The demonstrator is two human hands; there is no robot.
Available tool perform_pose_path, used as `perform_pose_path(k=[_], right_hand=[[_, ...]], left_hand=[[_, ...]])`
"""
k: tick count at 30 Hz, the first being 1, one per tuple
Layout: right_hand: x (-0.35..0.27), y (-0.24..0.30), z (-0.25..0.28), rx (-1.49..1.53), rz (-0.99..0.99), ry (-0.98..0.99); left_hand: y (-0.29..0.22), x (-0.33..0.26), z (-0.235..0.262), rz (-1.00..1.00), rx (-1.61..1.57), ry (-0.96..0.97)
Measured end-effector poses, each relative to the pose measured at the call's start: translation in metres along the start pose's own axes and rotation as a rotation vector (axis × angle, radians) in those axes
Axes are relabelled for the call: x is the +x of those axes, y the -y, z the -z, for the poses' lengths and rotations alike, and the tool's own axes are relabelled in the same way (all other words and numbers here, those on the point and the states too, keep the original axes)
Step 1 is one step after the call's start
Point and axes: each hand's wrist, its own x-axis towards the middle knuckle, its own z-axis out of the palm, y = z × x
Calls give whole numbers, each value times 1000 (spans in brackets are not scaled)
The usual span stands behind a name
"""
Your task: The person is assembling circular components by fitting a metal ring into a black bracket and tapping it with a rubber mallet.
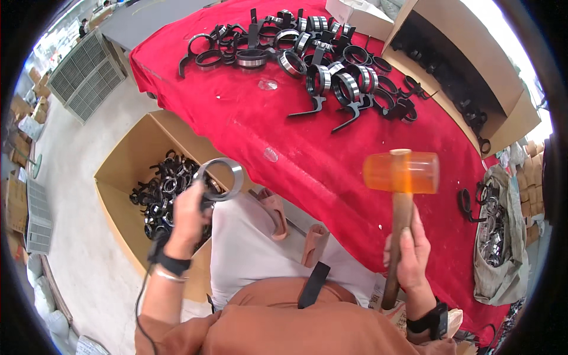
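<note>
My left hand (188, 216) is closed around the black lower part of a ring (238, 177) with a silver metal band, held up beside the table's near left edge. Below that hand is a cardboard box (121, 155) with many black-and-silver ring parts (168, 186) in it. My right hand (411, 257) grips the wooden handle of a mallet (378, 173), whose head is translucent orange. The mallet stands upright over the near right side of the red cloth (307, 174), head up. A pile of black rings with silver bands and arms (251, 59) covers the table's far side.
A tilted cardboard carton (503, 127) with black parts stands at the far right. Beside the table's right edge is a grey sack (503, 281) of ring parts. Scraps of clear plastic (270, 154) lie on the cloth. Grey floor (77, 195) runs along the left.
</note>
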Motion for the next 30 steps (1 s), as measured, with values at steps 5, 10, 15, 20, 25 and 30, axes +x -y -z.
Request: perform_pose_path(k=[5,10,15,20,25,30], right_hand=[[10,-7,24,0,28,-38],[16,-12,18,12,-48,-25],[19,-16,25,36,-113,31],[14,-12,22,48,-114,11],[14,-17,24,88,-85,-12],[13,-9,5,-56,-64,29]], left_hand=[[54,61,140,-236,909,-199],[-36,69,13,-930,1002,-397],[-98,70,-159,-1267,1090,-315],[-87,109,-175,-1163,1127,-136],[-90,56,-123,-451,152,425],[-15,6,-97,-188,-74,446]])
